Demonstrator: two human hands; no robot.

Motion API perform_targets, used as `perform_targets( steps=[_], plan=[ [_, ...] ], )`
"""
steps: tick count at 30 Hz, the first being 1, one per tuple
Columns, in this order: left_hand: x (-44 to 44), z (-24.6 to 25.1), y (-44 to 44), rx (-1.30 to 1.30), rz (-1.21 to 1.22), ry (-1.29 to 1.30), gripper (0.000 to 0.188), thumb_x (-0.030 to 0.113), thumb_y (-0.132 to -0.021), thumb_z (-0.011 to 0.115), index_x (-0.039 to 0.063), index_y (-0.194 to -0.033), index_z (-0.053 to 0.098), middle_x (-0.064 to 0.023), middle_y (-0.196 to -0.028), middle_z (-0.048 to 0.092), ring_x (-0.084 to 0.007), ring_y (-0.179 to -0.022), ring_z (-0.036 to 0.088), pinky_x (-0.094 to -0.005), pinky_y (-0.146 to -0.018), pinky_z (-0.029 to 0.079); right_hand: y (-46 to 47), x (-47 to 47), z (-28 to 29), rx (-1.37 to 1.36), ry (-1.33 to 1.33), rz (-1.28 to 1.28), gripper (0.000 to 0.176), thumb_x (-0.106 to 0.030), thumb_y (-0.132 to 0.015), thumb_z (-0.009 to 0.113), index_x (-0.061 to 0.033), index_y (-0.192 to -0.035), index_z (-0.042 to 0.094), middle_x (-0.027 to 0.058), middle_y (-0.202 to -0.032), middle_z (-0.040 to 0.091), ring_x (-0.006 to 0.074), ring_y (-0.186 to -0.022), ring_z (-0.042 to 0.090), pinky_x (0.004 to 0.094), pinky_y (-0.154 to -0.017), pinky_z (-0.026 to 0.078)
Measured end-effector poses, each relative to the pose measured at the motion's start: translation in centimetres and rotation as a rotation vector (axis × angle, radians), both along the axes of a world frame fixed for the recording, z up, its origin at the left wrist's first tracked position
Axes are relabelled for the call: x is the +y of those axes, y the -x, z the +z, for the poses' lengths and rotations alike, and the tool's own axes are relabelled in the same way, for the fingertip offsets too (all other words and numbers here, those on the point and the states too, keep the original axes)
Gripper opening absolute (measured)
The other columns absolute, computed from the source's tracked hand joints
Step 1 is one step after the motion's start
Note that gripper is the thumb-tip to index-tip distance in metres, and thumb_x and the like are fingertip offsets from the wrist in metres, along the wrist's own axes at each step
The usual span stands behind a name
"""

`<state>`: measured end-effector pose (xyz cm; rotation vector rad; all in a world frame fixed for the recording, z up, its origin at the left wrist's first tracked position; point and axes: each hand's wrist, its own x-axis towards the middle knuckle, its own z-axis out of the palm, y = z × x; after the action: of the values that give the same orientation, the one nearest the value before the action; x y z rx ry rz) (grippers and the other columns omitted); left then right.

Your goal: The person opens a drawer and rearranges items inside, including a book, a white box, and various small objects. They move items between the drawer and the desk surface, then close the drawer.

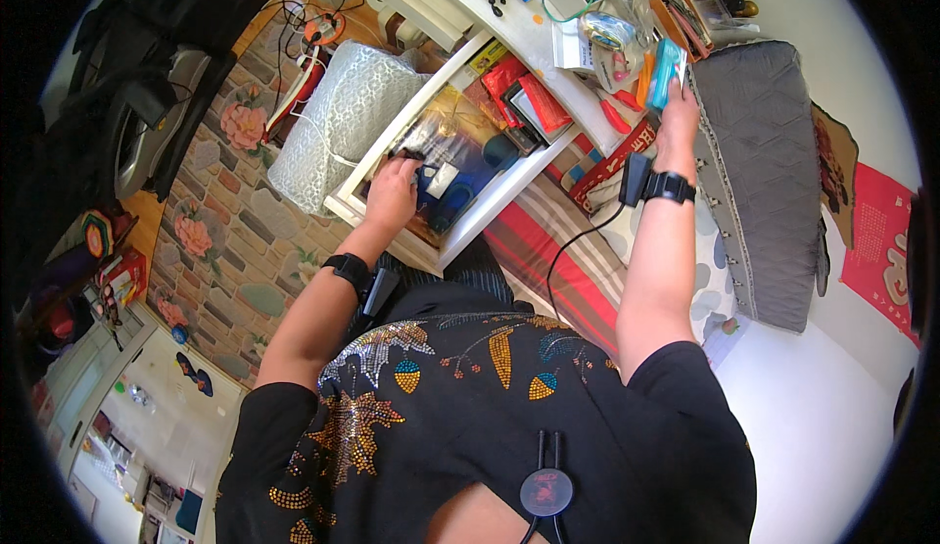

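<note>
My right hand point(678, 119) grips a teal packet point(666, 74) at the right end of the desk, beside red-handled scissors point(615, 116) and an orange item point(645, 80). In the pulled-out white drawer point(481, 206), my left hand point(394, 188) reaches down at the near left corner, its fingertips partly hidden among dark things. Whether it holds anything I cannot tell. The drawer also contains a small white piece point(442, 180), a dark round item point(500, 152), red packets point(545, 103) and a dark-framed flat item point(530, 109).
A bubble-wrapped bundle point(345, 118) lies left of the drawer, near an orange power strip point(324, 28). Clear plastic bags point(624, 0) and a brown box of pens point(679, 19) crowd the desk. A grey quilted cushion point(756, 177) stands at the right, past striped bedding point(558, 243).
</note>
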<state>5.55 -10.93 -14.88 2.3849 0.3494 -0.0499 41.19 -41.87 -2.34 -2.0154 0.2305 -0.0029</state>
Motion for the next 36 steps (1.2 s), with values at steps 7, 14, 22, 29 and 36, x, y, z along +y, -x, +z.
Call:
perform_targets(
  steps=[7,14,22,29,36],
  plan=[
    [-2.0,-0.1,-2.0,0.037,-0.275,0.099,0.077,0.006,-0.068,0.083,0.012,-0.138,0.052,-0.0172,-0.142,0.049,-0.0379,-0.131,0.047,-0.0464,-0.108,0.041,-3.6,-0.9,-4.2,-0.009,0.087,0.054,0.052,-0.037,-0.105,0.047,0.0084,-0.127,0.06,0.0211,-0.119,0.067,0.0343,-0.102,0.063,0.0441,-0.092,0.047],
    [-3.0,-0.1,-3.0,0.204,-0.313,-0.11,0.081,0.012,-0.063,0.089,0.007,-0.134,0.049,-0.0178,-0.127,0.051,-0.0395,-0.123,0.046,-0.05,-0.102,0.042,3.0,0.9,-3.5,-0.344,0.527,-0.086,0.052,-0.037,-0.101,0.048,0.0059,-0.129,0.057,0.031,-0.13,0.055,0.0444,-0.123,0.049,0.0513,-0.106,0.035],
    [-2.4,-2.4,-2.4,0.295,-0.305,-0.134,0.064,0.025,-0.063,0.088,0.005,-0.115,0.057,-0.0214,-0.117,0.056,-0.0414,-0.116,0.052,-0.0498,-0.096,0.045,18.9,9.5,0.5,-0.709,0.55,0.613,0.036,-0.01,-0.088,0.061,-0.0066,-0.124,0.057,0.0144,-0.125,0.054,0.0333,-0.12,0.049,0.0477,-0.105,0.035],
    [-1.9,-3.8,-1.6,0.28,-0.067,0.336,0.052,0.022,-0.073,0.078,0.003,-0.119,0.061,-0.0182,-0.105,0.068,-0.0375,-0.096,0.066,-0.0411,-0.088,0.053,24.1,11.9,-3.8,-0.218,0.276,0.756,0.025,0.0,-0.087,0.059,-0.0048,-0.112,0.064,0.0149,-0.114,0.059,0.0283,-0.104,0.062,0.0368,-0.084,0.054],
    [-1.4,1.7,-3.6,0.136,0.299,1.109,0.047,0.008,-0.082,0.07,0.005,-0.128,0.056,-0.0052,-0.11,0.066,-0.016,-0.099,0.062,-0.0316,-0.089,0.051,24.9,12.8,-3.9,0.185,-0.047,0.882,0.056,-0.031,-0.094,0.067,-0.002,-0.139,0.049,0.018,-0.13,0.052,0.0307,-0.121,0.054,0.038,-0.103,0.045]
  ],
)
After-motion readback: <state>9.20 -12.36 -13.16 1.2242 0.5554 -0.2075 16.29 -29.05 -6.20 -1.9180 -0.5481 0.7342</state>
